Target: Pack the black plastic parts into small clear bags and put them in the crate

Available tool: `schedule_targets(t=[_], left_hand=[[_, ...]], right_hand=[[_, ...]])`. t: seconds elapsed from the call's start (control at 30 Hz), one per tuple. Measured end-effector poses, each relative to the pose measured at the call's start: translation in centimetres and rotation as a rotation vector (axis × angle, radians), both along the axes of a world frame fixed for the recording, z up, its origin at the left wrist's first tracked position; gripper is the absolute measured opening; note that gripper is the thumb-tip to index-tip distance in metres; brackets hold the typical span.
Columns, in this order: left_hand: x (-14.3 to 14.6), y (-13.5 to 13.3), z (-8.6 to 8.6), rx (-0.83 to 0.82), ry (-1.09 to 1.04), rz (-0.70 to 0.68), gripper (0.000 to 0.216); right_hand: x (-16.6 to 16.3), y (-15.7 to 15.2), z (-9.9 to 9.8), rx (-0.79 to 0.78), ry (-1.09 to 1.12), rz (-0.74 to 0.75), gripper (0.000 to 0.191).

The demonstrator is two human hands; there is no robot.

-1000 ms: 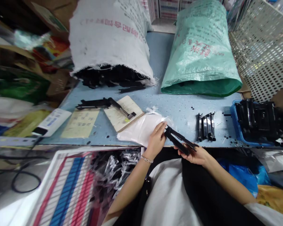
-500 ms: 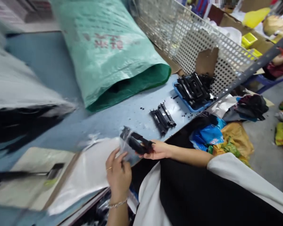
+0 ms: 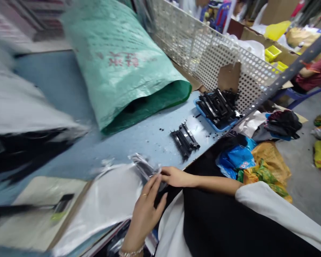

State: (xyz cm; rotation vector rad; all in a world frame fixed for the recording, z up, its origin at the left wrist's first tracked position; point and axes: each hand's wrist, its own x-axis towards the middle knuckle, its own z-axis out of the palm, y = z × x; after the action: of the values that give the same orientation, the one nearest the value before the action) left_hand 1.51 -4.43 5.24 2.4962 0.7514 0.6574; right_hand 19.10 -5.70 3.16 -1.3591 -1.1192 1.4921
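A clear plastic bag [image 3: 142, 165] with black plastic parts inside lies at the near edge of the blue table, partly hidden by my hands. My right hand [image 3: 176, 177] is closed at the near end of the bag, its fingers bent round it. My left hand [image 3: 147, 205] has its fingers stretched out and its thumb apart. Its fingertips touch the bag's end close to my right fingers. Under and left of the bag lies a stack of flat clear plastic bags [image 3: 112, 194]. Beyond my right hand, several long black plastic parts [image 3: 185, 141] lie on the table.
A blue basket [image 3: 216, 125] heaped with black parts stands at the table's right edge. A large green sack [image 3: 123, 71] lies open-mouthed behind. A perforated metal panel [image 3: 198, 53] borders the far side. A cardboard sheet [image 3: 40, 210] and a whitish sack [image 3: 24, 103] are at left.
My left hand has moved right and up to meet my right hand at the bag's end. The black parts, earlier partly out of the bag, are now lower and mostly covered by it.
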Motion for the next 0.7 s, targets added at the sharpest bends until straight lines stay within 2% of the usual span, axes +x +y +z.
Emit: schedule_targets(t=[0.07, 0.13, 0.17, 0.2, 0.27, 0.3, 0.37, 0.43, 0.47, 0.53, 0.6, 0.7], left_hand=[[-1.6, -0.2, 1.8, 0.006, -0.018, 0.073, 0.056], [-4.9, -0.5, 3.3, -0.027, -0.001, 0.221, 0.045], [-7.0, -0.8, 3.7, -0.067, 0.027, 0.300, 0.041], [-9.3, -1.1, 3.7, -0.119, 0.068, 0.364, 0.039], [-13.7, -1.9, 2.5, -0.265, 0.191, 0.426, 0.036], [-15.5, -2.1, 1.2, -0.344, 0.267, 0.445, 0.036], [-17.8, -2.5, -2.0, -0.484, 0.415, 0.509, 0.034], [-18.5, -2.7, -5.2, -0.570, 0.510, 0.590, 0.028], [-18.4, -2.8, -6.4, -0.591, 0.536, 0.630, 0.024], [-17.8, -2.8, -7.4, -0.617, 0.547, 0.683, 0.020], [-16.6, -2.5, -6.6, -0.646, 0.525, 0.702, 0.024], [-13.0, -1.1, -3.6, -0.635, 0.369, 0.671, 0.029]], right_hand=[[-0.1, -0.4, 1.1, -0.039, 0.112, 0.189, 0.027], [0.6, -0.4, 2.8, -0.068, 0.193, 0.396, 0.044], [1.3, -0.1, 3.7, -0.037, 0.155, 0.451, 0.048], [2.2, 0.3, 4.6, 0.028, 0.051, 0.462, 0.047], [4.7, 1.6, 6.3, 0.162, -0.335, 0.351, 0.037], [6.1, 2.3, 6.8, 0.175, -0.578, 0.268, 0.032], [8.6, 3.6, 7.2, 0.071, -1.047, 0.140, 0.027], [10.5, 4.3, 6.8, -0.053, -1.387, 0.112, 0.026], [11.1, 4.5, 6.4, -0.064, -1.496, 0.130, 0.028], [11.7, 4.3, 5.6, -0.002, -1.622, 0.195, 0.033], [11.9, 4.0, 5.1, 0.077, -1.684, 0.247, 0.038], [11.6, 3.7, 4.8, 0.134, -1.735, 0.278, 0.047]])
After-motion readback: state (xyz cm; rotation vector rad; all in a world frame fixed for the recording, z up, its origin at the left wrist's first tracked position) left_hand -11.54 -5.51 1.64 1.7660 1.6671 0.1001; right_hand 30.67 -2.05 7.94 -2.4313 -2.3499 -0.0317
